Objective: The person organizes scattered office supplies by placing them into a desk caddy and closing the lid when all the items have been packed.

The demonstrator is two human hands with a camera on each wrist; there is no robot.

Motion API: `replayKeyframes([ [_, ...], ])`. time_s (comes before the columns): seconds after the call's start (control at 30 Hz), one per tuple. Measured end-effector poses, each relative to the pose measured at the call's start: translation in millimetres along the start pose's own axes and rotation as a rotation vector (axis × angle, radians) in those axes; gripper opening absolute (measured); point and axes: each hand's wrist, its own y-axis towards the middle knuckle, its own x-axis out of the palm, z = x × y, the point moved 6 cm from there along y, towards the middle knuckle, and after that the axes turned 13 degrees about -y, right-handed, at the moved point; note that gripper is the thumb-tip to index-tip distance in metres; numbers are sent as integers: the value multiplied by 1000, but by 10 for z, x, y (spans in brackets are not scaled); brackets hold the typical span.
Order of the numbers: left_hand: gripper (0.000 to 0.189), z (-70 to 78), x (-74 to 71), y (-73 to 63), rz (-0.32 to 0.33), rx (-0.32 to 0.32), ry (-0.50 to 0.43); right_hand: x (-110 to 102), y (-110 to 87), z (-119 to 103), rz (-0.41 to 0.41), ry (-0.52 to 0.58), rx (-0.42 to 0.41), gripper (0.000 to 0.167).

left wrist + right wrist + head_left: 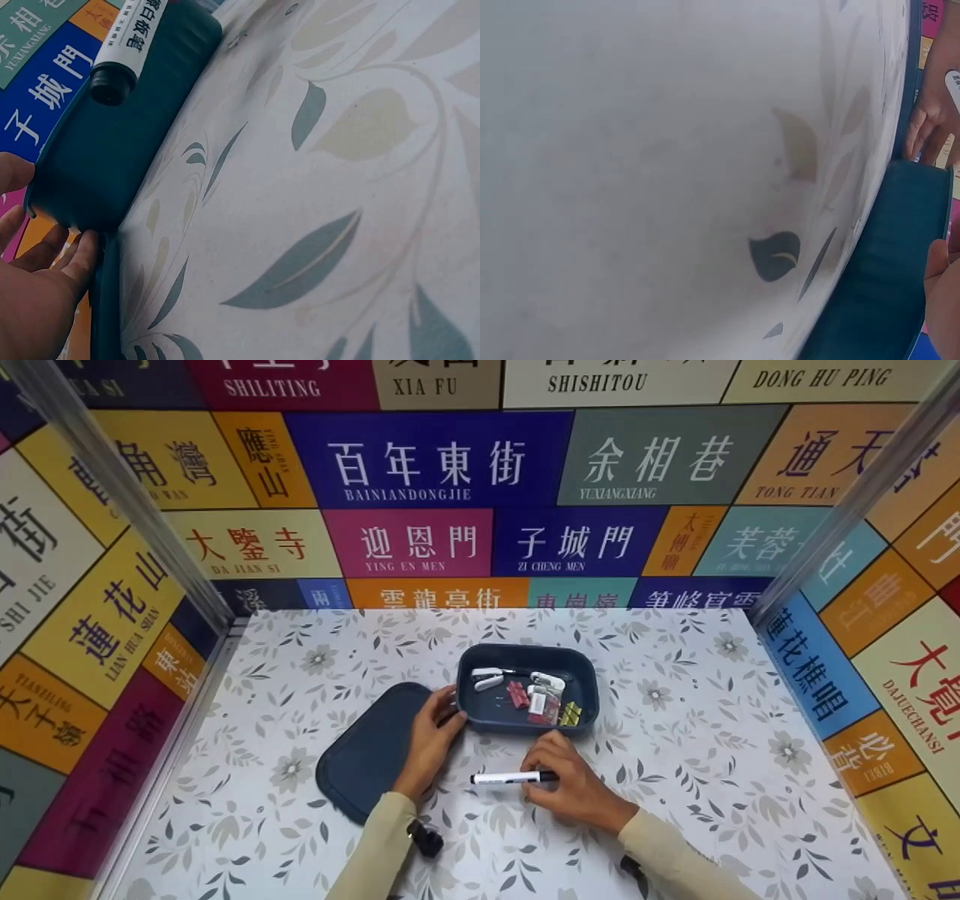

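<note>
A whiteboard marker (506,778), white with black ends, lies sideways in my right hand (564,776), pinched by thumb and fingers in front of the box. The dark blue open box (529,728) sits on the table, and my left hand (433,742) holds its left end, thumb at the near corner. In the left wrist view the marker (132,45) overlaps the box wall (105,157), with the left fingertips against its end. Inside lie a white stapler (487,678), red clips (517,695), a yellow clip (571,714) and small white items (546,690).
The dark blue lid (367,757) lies flat to the left of the box, partly behind the left hand. A floral cloth (675,675) covers the table. Panels with street-name signs (420,457) stand at the back and both sides.
</note>
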Motion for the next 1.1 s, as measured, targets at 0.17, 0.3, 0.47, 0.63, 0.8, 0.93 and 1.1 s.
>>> replayKeyframes([
  [0.17, 53, 0, -5, 2, 2, -1, 8, -16, 17, -6, 23, 1, -12, 36],
  [0.3, 53, 5, -3, 1, 8, -6, 11, -26, 25, -3, 44, 20, -19, 37],
  [0.47, 53, 10, 5, 2, 14, -6, 4, -43, 53, -8, 61, 28, -27, 36],
  [0.63, 52, 11, 5, 0, 13, 3, 4, -84, 95, -34, 52, 23, -32, 34],
  [0.8, 53, 12, -1, -5, 15, -10, 4, -123, 141, -35, 64, 25, -39, 35],
  [0.93, 54, 9, 0, -7, 12, -19, -14, -158, 181, -32, 85, 8, -54, 36],
  [1.1, 54, 3, 3, -6, 13, -16, -26, -190, 209, -8, 98, -7, -61, 36],
])
